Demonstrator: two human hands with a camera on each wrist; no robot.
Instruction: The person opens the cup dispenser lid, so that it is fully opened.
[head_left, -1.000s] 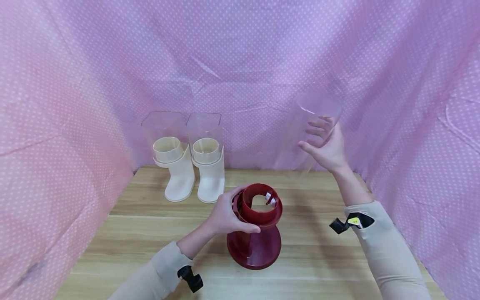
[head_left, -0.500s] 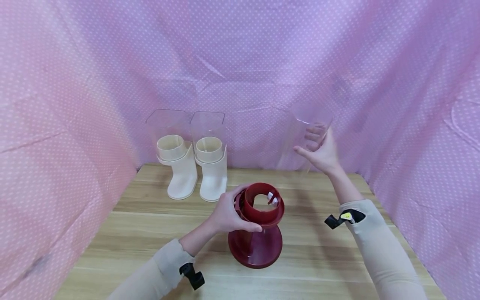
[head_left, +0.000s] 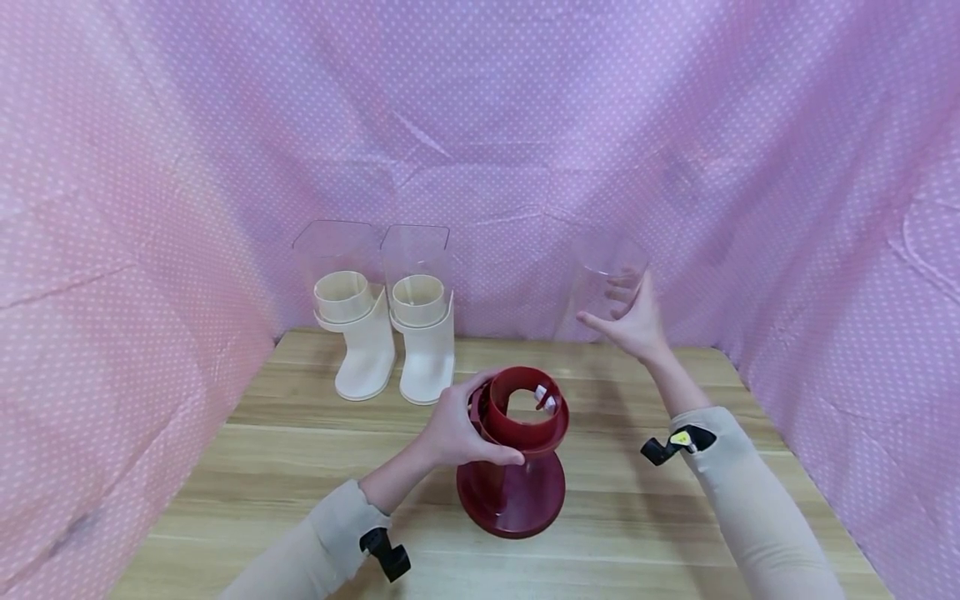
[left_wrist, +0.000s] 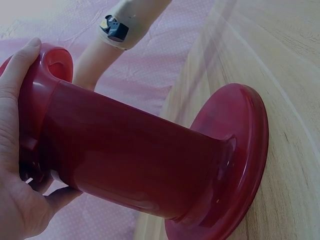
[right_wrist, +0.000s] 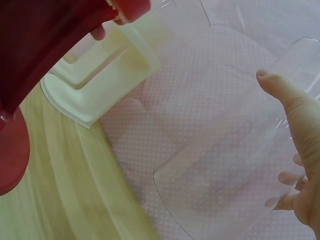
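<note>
Red stand (head_left: pixel 538 440) pt. behind L fingers (head_left: pixel 498 453)

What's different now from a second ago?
The right hand has carried the clear cylinder leftward and lower in the head view, nearer the red stand. Nothing was newly grasped or released. The left hand still grips the red stand; the cream stands stayed put.

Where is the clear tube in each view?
Head: the clear tube is right of centre, held by the right hand.
Left wrist: not visible.
Right wrist: slanting from the right edge towards bottom centre.
Shared landmark: the red stand, gripped by the left hand, shows in all three.
</note>
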